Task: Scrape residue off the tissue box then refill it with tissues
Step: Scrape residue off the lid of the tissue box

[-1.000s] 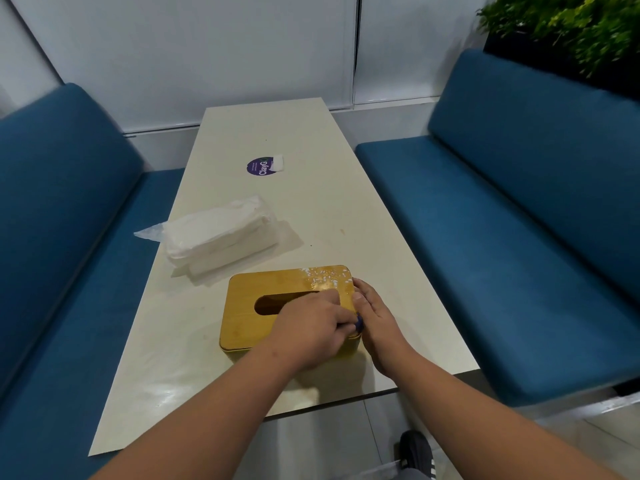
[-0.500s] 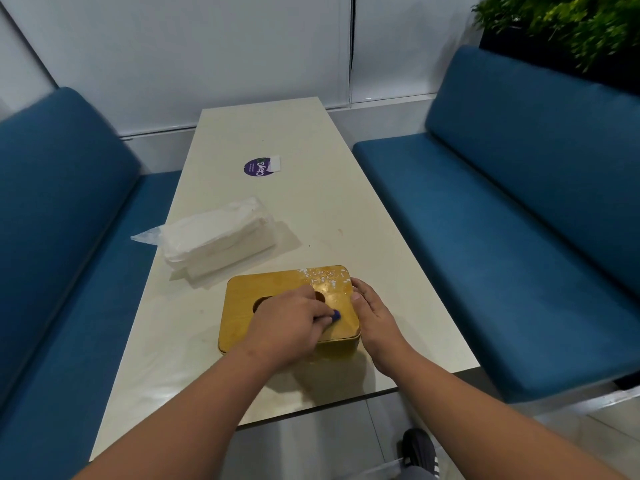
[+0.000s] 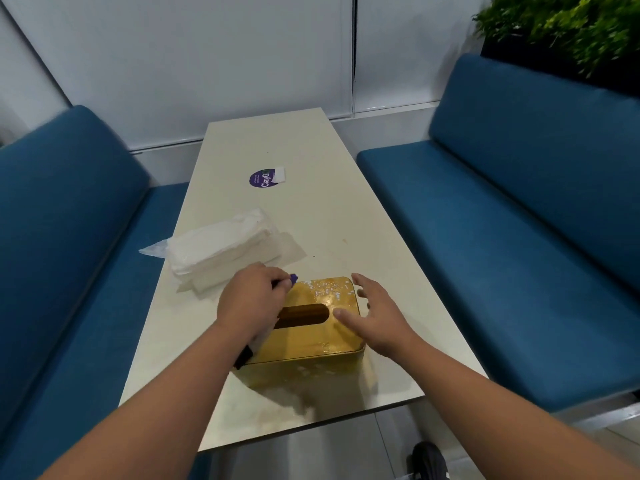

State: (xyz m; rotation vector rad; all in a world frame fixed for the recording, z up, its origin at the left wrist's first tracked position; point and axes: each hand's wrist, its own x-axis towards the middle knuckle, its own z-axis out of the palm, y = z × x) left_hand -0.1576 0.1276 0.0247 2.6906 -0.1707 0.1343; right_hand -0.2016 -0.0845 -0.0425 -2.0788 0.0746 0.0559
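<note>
tissue box [image 3: 313, 327]: gold, rectangular, standing on the near part of the tabletop [image 3: 346, 220], one short end toward the person and the other away. a dark oval slot lies in the middle of its lid.
residue [image 3: 323, 288]: white flecks scattered over the far end of the lid; a few pale marks also show on the near side wall.
left hand [image 3: 250, 301]: over the left edge of the box, fingers curled round a scraper, knuckles up.
scraper [image 3: 293, 278]: only parts show; a purple tip pokes out past the fingers at the far left corner of the lid, and a dark end sticks out below the wrist by the near left corner. whether the tip touches the lid is hard to tell.
right hand [image 3: 375, 315]: fingers straight and spread, holding nothing. the thumb lies on the lid just right of the slot, and the other fingers reach past the right edge near the far right corner.
tissues [image 3: 221, 245]: a white stack in a clear wrapper, lying on the tabletop beyond and left of the box, close to the left hand.
sticker [image 3: 261, 178]: round, purple, on the tabletop farther away, with a small white slip at its right edge.
benches [image 3: 519, 209]: blue cushioned seats on both sides of the tabletop.
plant [image 3: 568, 26]: green leaves behind the right bench.
shoe [image 3: 426, 459]: dark, on the floor below the near edge.
</note>
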